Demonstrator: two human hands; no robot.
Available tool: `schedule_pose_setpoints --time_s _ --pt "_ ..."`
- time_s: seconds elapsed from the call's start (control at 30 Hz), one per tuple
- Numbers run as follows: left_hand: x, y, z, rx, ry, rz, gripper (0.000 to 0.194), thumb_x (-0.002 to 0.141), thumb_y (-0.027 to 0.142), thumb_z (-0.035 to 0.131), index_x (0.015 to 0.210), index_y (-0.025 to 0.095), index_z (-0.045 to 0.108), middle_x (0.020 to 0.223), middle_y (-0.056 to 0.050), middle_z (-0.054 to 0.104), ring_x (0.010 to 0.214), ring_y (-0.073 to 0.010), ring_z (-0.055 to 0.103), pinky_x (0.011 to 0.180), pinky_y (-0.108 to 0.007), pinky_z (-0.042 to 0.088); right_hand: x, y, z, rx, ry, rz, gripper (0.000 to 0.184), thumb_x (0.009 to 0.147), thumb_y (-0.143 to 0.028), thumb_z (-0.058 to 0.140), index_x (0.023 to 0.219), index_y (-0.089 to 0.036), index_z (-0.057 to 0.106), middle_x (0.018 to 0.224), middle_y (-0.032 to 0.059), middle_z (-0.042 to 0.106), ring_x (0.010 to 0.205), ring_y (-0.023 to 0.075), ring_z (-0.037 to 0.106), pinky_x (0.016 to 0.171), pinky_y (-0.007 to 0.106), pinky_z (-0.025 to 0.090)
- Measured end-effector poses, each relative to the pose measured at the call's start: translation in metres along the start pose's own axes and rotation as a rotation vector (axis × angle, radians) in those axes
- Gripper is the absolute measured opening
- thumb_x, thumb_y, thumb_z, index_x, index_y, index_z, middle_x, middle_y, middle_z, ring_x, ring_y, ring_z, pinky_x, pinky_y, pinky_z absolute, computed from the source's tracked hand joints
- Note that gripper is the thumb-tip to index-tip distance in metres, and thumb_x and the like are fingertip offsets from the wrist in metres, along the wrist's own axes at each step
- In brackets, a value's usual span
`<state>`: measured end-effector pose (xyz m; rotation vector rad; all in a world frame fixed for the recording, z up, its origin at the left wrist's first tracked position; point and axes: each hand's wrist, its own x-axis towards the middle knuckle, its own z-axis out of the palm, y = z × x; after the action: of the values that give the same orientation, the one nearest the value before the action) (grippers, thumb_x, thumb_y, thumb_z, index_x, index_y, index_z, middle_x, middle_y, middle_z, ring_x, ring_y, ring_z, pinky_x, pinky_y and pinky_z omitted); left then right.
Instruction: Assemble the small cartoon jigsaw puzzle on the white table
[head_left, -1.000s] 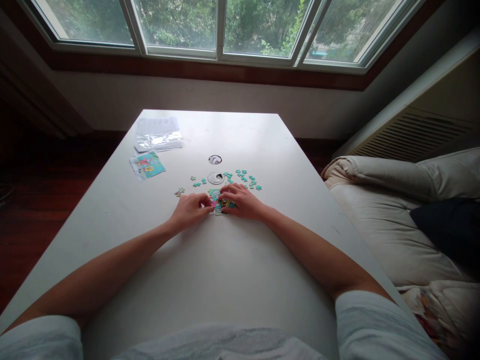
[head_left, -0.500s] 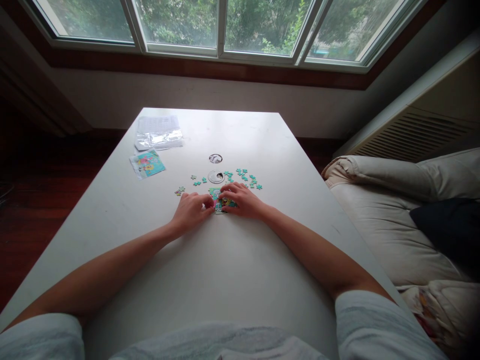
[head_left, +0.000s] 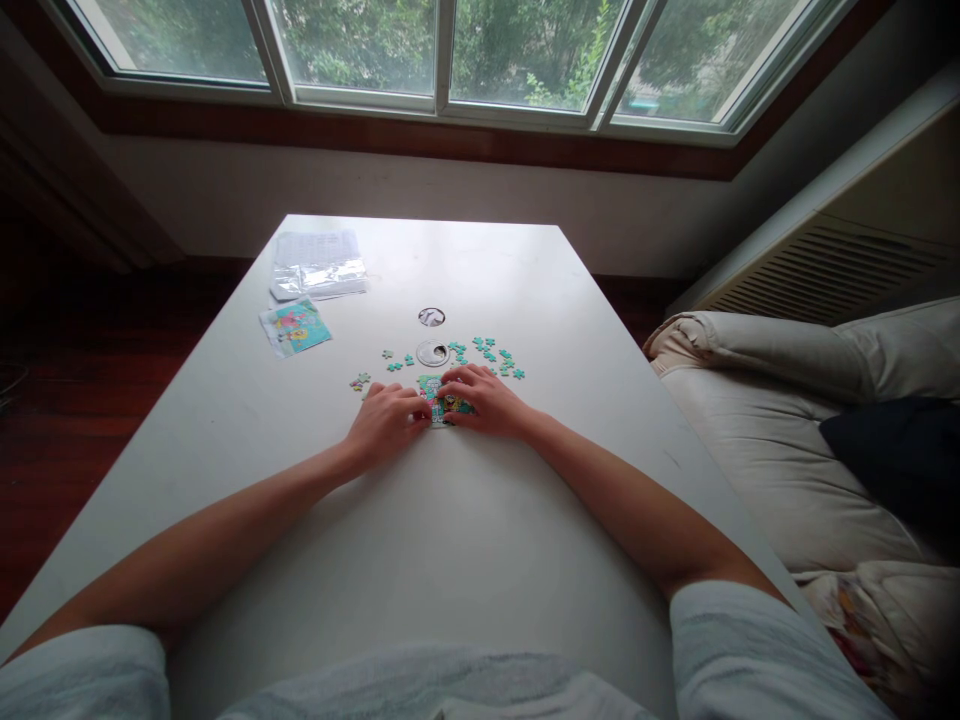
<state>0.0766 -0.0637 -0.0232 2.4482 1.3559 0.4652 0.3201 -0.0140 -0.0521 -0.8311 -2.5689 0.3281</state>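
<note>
Multicoloured, partly joined jigsaw puzzle (head_left: pixel 430 384) lies on the white tabletop (head_left: pixel 420 540). The left hand (head_left: pixel 385 416) bunches narrow at its left edge, whether holding anything cannot be told; the right hand (head_left: pixel 486 402) arches, fingers apart, over its right side. Uneven sideways pressure could buckle it; a slip could scatter the loose turquoise pieces (head_left: pixel 490 355) at far right.

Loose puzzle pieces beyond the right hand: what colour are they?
Loose puzzle pieces look mostly teal-green, in the head view.

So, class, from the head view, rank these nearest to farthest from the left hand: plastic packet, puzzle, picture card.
1. Puzzle: just right of the left hand.
2. Picture card: ahead, to the left.
3. Plastic packet: beyond the picture card.
</note>
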Motion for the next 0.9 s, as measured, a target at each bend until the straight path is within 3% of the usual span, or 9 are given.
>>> schedule_pose_setpoints --time_s 0.17,0.33,0.53,0.73,0.9 --pt "0.006 -0.014 -0.019 -0.001 -0.008 0.138 0.028 0.100 0.035 0.050 0.099 0.029 0.076 0.097 -0.005 0.076 0.093 -0.0222 0.062 0.090 -0.038 0.037 0.000 0.000 -0.001 -0.005 -0.006 -0.007 0.032 0.092 -0.041 0.067 0.121 -0.028 0.066 0.129 0.0092 0.061 0.118 0.0277 0.054 0.100 0.044 0.041" --pt "0.011 -0.023 -0.045 -0.110 -0.195 0.312 0.025 0.097 0.040 0.054 0.101 0.035 0.078 0.114 -0.002 0.077 0.097 -0.0209 0.067 0.098 -0.037 0.038 0.000 0.001 0.000 0.001 -0.006 -0.007 0.032 0.091 -0.040 0.067 0.121 -0.028 0.066 0.130 0.0093 0.061 0.119 0.0281 0.053 0.101 0.044 0.040" --pt "0.009 -0.021 -0.043 -0.199 -0.339 0.316 0.023 0.094 0.038 0.055 0.096 0.038 0.078 0.114 0.001 0.077 0.097 -0.0191 0.071 0.099 -0.034 0.041 -0.001 0.002 0.002 -0.001 0.000 -0.008 0.031 0.091 -0.041 0.067 0.119 -0.028 0.067 0.130 0.0092 0.062 0.119 0.0280 0.053 0.101 0.044 0.040" --pt "0.008 -0.020 -0.040 -0.048 -0.309 0.416 0.028 0.099 0.034 0.049 0.097 0.035 0.077 0.112 0.001 0.078 0.092 -0.0164 0.071 0.089 -0.031 0.044 -0.001 0.001 0.000 -0.008 -0.003 -0.007 0.030 0.092 -0.041 0.067 0.119 -0.028 0.067 0.130 0.0093 0.062 0.119 0.0277 0.053 0.101 0.043 0.040" --pt "0.006 -0.020 -0.038 0.078 -0.185 0.557 0.027 0.099 0.029 0.049 0.097 0.031 0.076 0.103 0.001 0.080 0.083 -0.0131 0.071 0.076 -0.027 0.044 0.000 0.001 0.000 -0.013 -0.009 0.001 0.030 0.092 -0.041 0.066 0.119 -0.027 0.066 0.130 0.0090 0.061 0.119 0.0273 0.054 0.102 0.043 0.040"
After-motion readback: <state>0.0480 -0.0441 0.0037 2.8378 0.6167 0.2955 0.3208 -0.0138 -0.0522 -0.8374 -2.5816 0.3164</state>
